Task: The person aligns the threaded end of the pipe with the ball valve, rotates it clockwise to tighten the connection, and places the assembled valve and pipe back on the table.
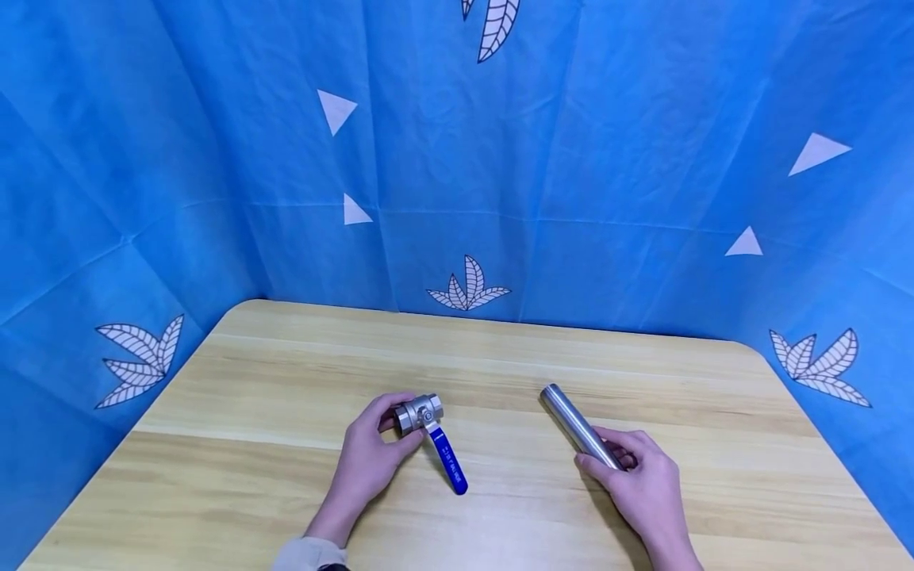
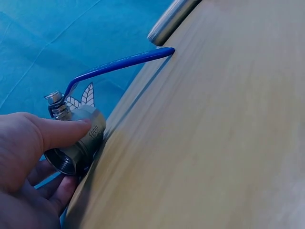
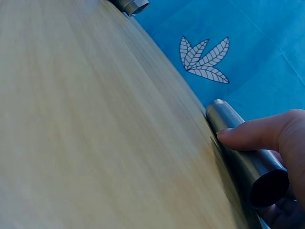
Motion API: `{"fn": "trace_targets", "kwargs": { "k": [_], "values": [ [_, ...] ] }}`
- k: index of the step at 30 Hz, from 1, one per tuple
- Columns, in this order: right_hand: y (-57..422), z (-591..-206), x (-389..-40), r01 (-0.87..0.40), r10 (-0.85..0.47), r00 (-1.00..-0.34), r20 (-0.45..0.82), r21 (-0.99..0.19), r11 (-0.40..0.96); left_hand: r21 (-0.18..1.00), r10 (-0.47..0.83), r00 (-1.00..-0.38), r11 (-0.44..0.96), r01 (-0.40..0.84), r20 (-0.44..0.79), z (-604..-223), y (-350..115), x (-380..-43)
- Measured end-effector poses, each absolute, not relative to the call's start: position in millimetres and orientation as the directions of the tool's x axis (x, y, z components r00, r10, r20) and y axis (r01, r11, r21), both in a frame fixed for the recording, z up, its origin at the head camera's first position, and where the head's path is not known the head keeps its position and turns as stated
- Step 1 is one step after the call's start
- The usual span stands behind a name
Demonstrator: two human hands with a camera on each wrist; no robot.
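Observation:
In the head view my left hand (image 1: 370,454) grips a metal ball valve (image 1: 419,412) by its body, thumb on the near side and fingers behind. The valve's blue lever handle (image 1: 449,461) points toward the near right. Its open threaded end shows in the left wrist view, below the thumb (image 2: 64,131). To the right, my right hand (image 1: 639,477) holds a steel pipe (image 1: 578,424) near its lower end, the pipe slanting away to the upper left. From the right wrist view, the thumb lies along the pipe (image 3: 243,152), whose near end is hollow. The fingers beneath are partly hidden.
Both hands are over a light wooden table (image 1: 286,373) with rounded far corners. A blue curtain (image 1: 457,159) with white leaf and triangle prints hangs behind it and along both sides. A gap of bare tabletop lies between the valve and the pipe.

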State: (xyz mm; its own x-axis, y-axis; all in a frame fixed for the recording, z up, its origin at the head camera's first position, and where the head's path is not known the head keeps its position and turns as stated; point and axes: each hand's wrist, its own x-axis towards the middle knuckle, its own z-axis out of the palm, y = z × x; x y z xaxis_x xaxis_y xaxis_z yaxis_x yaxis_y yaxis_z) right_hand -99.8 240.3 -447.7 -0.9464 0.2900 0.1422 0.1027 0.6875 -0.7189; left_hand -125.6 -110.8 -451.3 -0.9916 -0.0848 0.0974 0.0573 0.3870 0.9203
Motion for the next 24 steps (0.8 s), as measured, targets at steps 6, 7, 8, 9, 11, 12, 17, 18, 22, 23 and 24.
{"fn": "trace_targets", "kwargs": {
  "k": [6,7,8,9,11,12,17,18,22,23,24],
  "values": [
    [238.9,-447.9,-98.9,0.104,0.311,-0.938,0.155,-0.729,0.676,0.929,-0.086,-0.993,0.367,0.048,0.085,-451.7,-112.4,-125.0],
    [238.7,-447.9,-98.5,0.109,0.319,-0.935,0.152,-0.735,0.669,0.930,-0.086,-0.993,0.365,0.043,0.079,-451.8,-112.8,-125.1],
    [238.5,-447.8,-98.1,0.116,0.329,-0.933,0.147,-0.742,0.660,0.931,-0.086,-0.994,0.362,0.038,0.074,-452.1,-113.1,-125.3],
    [238.3,-447.7,-97.6,0.123,0.337,-0.931,0.140,-0.750,0.649,0.933,-0.087,-0.994,0.359,0.033,0.069,-452.3,-113.3,-125.5],
    [238.2,-447.0,-97.0,0.140,0.351,-0.928,0.123,-0.760,0.635,0.934,-0.089,-0.994,0.356,0.025,0.060,-452.2,-113.6,-126.2],
    [238.3,-446.6,-96.8,0.146,0.355,-0.928,0.115,-0.763,0.630,0.935,-0.091,-0.994,0.355,0.019,0.054,-452.1,-113.7,-126.5],
    [241.5,-445.5,-96.6,0.150,0.341,-0.934,0.102,-0.756,0.637,0.941,-0.081,-0.996,0.337,0.009,0.039,-451.7,-114.2,-126.7],
    [242.5,-445.3,-96.5,0.147,0.335,-0.937,0.102,-0.754,0.640,0.943,-0.076,-0.996,0.333,0.012,0.040,-451.7,-114.4,-126.6],
    [246.1,-444.2,-95.5,0.138,0.298,-0.951,0.083,-0.749,0.648,0.945,-0.060,-0.997,0.328,0.023,0.045,-451.5,-115.3,-125.8],
    [246.7,-443.9,-95.2,0.137,0.288,-0.955,0.075,-0.747,0.650,0.944,-0.058,-0.997,0.328,0.023,0.045,-451.3,-115.7,-125.6],
    [247.2,-443.6,-95.0,0.136,0.278,-0.958,0.067,-0.747,0.651,0.944,-0.059,-0.997,0.330,0.023,0.045,-451.2,-116.0,-125.5]
  ]
}}
